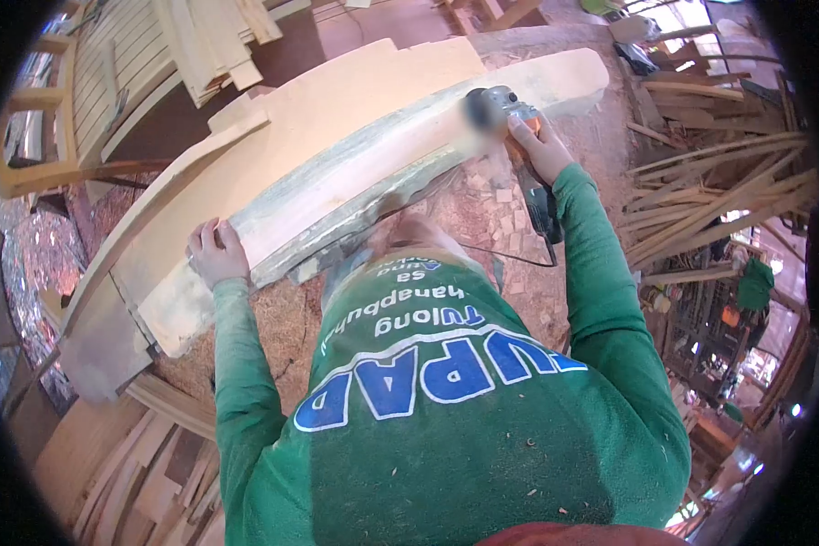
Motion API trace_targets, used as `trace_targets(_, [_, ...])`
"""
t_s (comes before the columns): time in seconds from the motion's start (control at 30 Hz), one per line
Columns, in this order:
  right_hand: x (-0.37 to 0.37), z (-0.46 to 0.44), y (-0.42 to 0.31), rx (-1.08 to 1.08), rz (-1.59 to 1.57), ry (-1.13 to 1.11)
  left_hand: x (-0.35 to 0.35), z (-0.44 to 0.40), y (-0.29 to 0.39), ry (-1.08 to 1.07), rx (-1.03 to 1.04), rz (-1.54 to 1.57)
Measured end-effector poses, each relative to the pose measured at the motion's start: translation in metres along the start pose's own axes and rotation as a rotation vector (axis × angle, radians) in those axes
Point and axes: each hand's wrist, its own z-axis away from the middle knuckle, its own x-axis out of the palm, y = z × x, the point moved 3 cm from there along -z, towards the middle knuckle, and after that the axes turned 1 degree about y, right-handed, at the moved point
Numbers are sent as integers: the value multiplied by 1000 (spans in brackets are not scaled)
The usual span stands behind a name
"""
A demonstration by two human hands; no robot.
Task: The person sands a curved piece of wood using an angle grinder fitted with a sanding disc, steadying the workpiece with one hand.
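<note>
Grinder (498, 102) juts forward from the right grip (544, 150).

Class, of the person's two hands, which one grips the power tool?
The right hand, closed around the orange-and-grey power tool; the left hand instead rests on the long workpiece, holding no tool.

Work surface (355, 86), broad, pale, curved-edged: one long board (364, 159), lying lengthwise. Floor (601, 168) below: loose sawdust (280, 337), small scattered wood pieces (505, 196).
</note>
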Motion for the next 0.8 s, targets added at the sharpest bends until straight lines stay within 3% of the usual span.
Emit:
trace_targets(0.07, [18, 13, -8, -42, 173, 18, 0, 1, 1, 38, 23, -14])
trace_targets(0.17, [56, 37, -21, -189, 131, -27, -1, 1, 2, 60, 32, -22])
trace_targets(0.57, [199, 120, -68, -222, 136, -186, -6, 7, -13, 69, 102, 75])
trace_targets(0.8, [280, 148, -80, -252, 358, -274, -36, 16, -103, 134, -33, -77])
